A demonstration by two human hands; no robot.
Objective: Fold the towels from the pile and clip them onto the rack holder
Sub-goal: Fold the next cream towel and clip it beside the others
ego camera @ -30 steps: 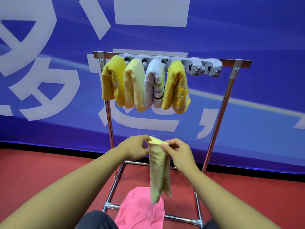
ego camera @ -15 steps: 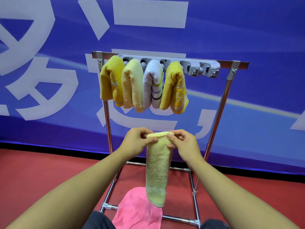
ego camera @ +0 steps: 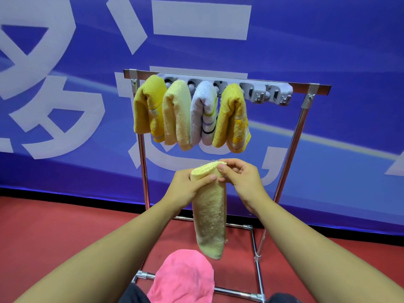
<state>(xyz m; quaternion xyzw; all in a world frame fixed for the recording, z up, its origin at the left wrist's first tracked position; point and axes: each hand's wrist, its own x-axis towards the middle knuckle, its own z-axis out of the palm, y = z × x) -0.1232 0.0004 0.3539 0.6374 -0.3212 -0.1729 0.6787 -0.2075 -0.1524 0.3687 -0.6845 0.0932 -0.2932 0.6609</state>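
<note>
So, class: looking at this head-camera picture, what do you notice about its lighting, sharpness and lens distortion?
Head view: lighting even and soft, no hard shadows; the rack's metal post shows bright glints; the held towel and both hands are sharp; the wide lens bows the rack outward.

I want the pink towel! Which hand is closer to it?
Left. The left hand is above the crumpled pink towel; the right hand is higher, further right.
</note>
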